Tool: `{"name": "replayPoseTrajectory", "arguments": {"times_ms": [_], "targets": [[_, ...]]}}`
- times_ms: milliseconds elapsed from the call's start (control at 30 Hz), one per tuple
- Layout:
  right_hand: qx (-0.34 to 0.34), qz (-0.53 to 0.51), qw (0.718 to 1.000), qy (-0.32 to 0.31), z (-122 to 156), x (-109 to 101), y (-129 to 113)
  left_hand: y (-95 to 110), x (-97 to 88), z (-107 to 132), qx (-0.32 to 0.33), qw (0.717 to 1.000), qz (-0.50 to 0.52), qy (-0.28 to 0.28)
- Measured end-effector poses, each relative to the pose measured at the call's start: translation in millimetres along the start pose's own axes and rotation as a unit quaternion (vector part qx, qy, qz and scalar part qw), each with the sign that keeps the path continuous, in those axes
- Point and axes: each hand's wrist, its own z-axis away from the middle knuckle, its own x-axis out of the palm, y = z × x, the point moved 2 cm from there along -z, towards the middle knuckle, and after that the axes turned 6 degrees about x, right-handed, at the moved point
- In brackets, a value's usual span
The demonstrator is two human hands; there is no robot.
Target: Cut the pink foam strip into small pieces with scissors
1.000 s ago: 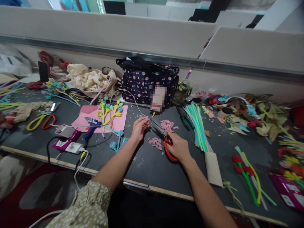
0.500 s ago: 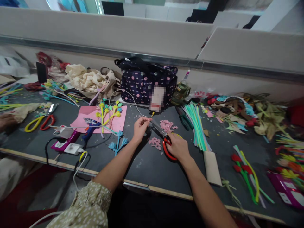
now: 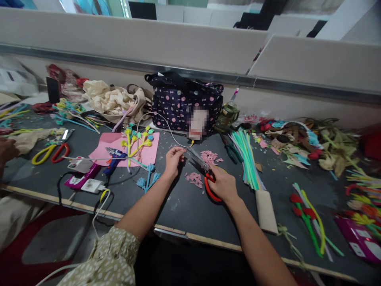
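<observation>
My right hand is closed around the red and yellow handles of a pair of scissors. The blades are spread and point up and left toward my other hand. My left hand has its fingers pinched together just left of the blade tips; what they hold is too small to make out. Below and beside the blades lie two small heaps of pink cut pieces. A blue pipe-cleaner flower stem lies by my left forearm, and a pink sheet bears a yellow and green flower stem.
A dark patterned bag stands behind my hands, a bottle beside it. Pliers and a bundle of pipe cleaners lie to the right. A blue glue gun and cables are at left. Another person's hand is far left.
The scissor blades have spread apart from nearly closed. My left hand has shifted slightly left, away from the tips. The other person's hand at far left has moved a little.
</observation>
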Motion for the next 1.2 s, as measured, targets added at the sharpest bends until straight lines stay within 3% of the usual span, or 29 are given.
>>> {"name": "replayPoseTrajectory", "arguments": {"times_ms": [367,1200], "targets": [[-0.022,-0.045,0.999,-0.002,1.1,2.1,-1.8,-0.8,1.4,0.1,-0.031,0.998,0.047,-0.02],[-0.012,0.001,1.0,-0.019,1.1,1.3,-3.5,-1.9,3.9,2.4,-0.109,0.99,0.08,-0.039]]}}
